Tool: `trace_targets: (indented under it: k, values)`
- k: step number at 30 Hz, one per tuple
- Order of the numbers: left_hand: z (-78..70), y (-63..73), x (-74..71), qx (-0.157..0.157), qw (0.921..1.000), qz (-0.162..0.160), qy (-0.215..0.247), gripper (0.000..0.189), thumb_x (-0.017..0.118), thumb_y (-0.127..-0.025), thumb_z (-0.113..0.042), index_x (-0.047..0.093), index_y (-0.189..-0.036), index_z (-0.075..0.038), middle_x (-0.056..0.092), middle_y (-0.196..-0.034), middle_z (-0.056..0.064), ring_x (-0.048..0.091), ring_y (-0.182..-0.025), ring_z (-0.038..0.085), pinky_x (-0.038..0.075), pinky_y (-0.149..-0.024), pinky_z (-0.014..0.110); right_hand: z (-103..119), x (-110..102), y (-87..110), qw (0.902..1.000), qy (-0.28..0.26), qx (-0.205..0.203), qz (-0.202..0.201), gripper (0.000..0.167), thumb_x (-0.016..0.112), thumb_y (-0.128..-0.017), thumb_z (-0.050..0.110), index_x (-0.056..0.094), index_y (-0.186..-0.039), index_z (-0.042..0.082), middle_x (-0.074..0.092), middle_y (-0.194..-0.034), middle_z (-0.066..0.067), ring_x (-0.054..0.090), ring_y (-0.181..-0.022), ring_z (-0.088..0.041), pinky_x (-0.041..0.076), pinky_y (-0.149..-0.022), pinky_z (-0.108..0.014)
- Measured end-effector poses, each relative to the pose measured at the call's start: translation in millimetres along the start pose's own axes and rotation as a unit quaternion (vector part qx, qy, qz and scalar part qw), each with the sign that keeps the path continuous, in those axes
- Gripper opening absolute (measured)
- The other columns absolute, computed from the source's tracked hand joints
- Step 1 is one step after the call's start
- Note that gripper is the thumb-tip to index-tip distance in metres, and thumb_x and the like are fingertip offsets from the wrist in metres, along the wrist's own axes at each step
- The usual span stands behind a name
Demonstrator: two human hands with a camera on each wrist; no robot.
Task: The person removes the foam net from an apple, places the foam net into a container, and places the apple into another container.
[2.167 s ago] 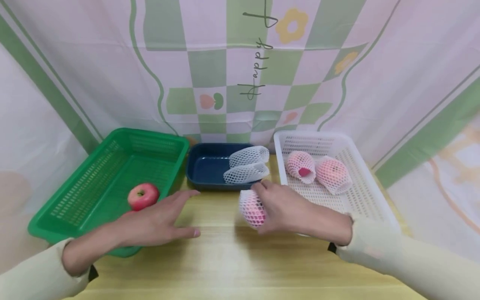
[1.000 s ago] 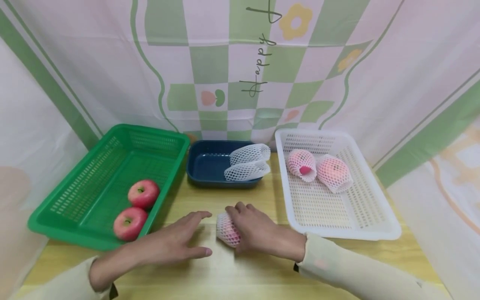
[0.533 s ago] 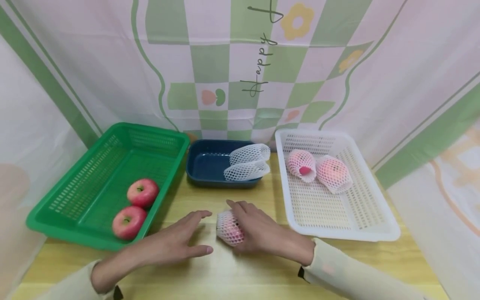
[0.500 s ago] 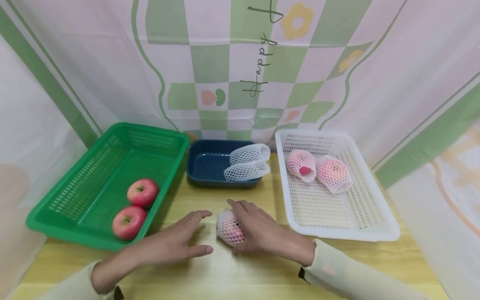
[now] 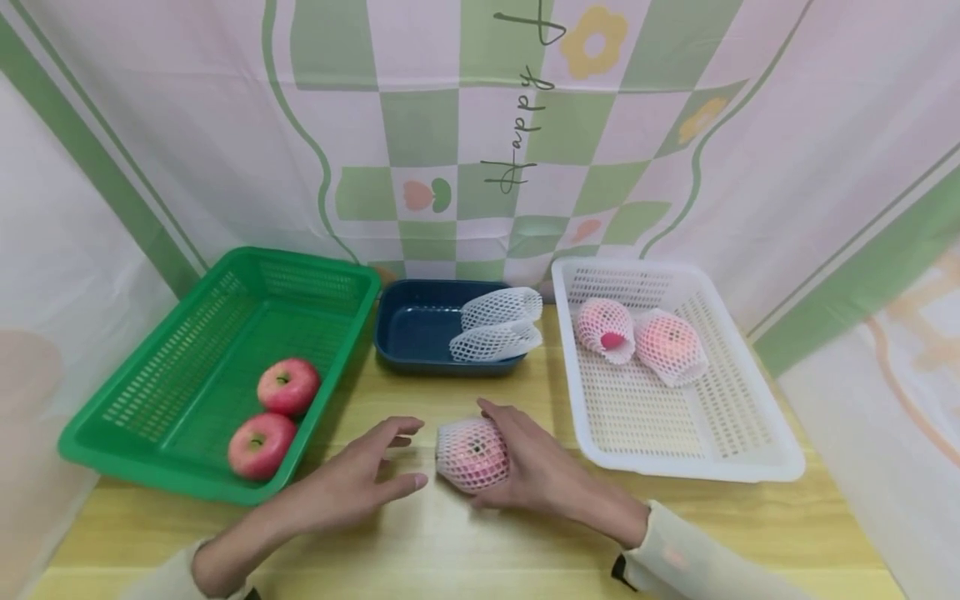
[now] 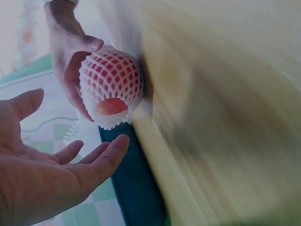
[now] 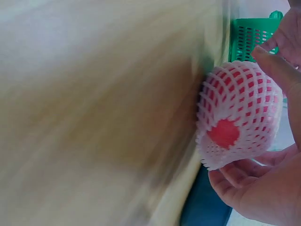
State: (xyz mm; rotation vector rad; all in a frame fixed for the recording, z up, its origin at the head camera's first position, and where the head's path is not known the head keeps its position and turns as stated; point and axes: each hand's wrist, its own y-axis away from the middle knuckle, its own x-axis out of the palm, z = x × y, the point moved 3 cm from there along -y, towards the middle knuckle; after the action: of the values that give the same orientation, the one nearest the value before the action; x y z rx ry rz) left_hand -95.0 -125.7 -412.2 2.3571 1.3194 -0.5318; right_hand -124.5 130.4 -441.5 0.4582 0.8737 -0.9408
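A red apple in a white foam net [image 5: 472, 455] sits on the wooden table between my two hands. My right hand [image 5: 542, 468] holds it from the right side, thumb and fingers spread round it; bare red skin shows through the net's open end in both wrist views. Opposite, my left hand [image 5: 347, 483] is held apart from the apple, its fingers loosely bent and nothing in them. In the left wrist view, the left palm [image 6: 42, 183] faces the netted apple [image 6: 112, 84], and the right wrist view shows the right thumb [image 7: 273, 66] at the apple's edge.
A green basket [image 5: 172, 321] on the left holds two bare apples [image 5: 288, 387]. The dark blue tray [image 5: 416, 365] at the back contains two empty foam nets [image 5: 495, 342]. Two netted apples [image 5: 670, 346] lie in the white basket [image 5: 750, 392] on the right.
My right hand has brought the netted apple from beside the white basket to the front middle, then eased rightward, uncovering more of it. My left hand has come forward from the green basket.
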Motion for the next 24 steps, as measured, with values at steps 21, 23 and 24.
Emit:
trace_targets:
  k: [21,23,24]
  values:
    - [18.2,-16.5,21.1,-0.013,0.9897,-0.074,0.121,0.047,0.071,-0.102,-0.017,0.055,-0.141,0.004,0.059,-0.144,0.026,0.063,-0.129,0.043,0.056,-0.105,0.041,-11,21,1.6,0.9968,-0.056,-0.030,-0.048,0.120,0.104,-0.061,0.036,0.042,-0.157,0.000,0.063,-0.137,-0.014,0.065,-0.121,-0.029,0.055,-0.106,-0.052]
    - [19.1,-17.0,21.9,-0.015,0.9895,-0.077,0.122,0.047,0.072,-0.102,-0.018,0.056,-0.141,0.003,0.060,-0.143,0.025,0.063,-0.129,0.042,0.056,-0.105,0.040,-11,22,1.6,0.9963,-0.058,-0.033,-0.054,0.116,0.104,-0.062,0.036,0.043,-0.155,0.001,0.064,-0.135,-0.013,0.066,-0.119,-0.028,0.056,-0.104,-0.050]
    - [19.4,-17.2,22.1,-0.015,0.9892,-0.078,0.123,0.046,0.072,-0.102,-0.018,0.056,-0.140,0.003,0.060,-0.143,0.025,0.064,-0.128,0.042,0.057,-0.104,0.040,-12,22,1.8,0.9960,-0.059,-0.034,-0.057,0.114,0.104,-0.063,0.036,0.044,-0.155,0.001,0.064,-0.134,-0.012,0.066,-0.118,-0.027,0.057,-0.103,-0.050]
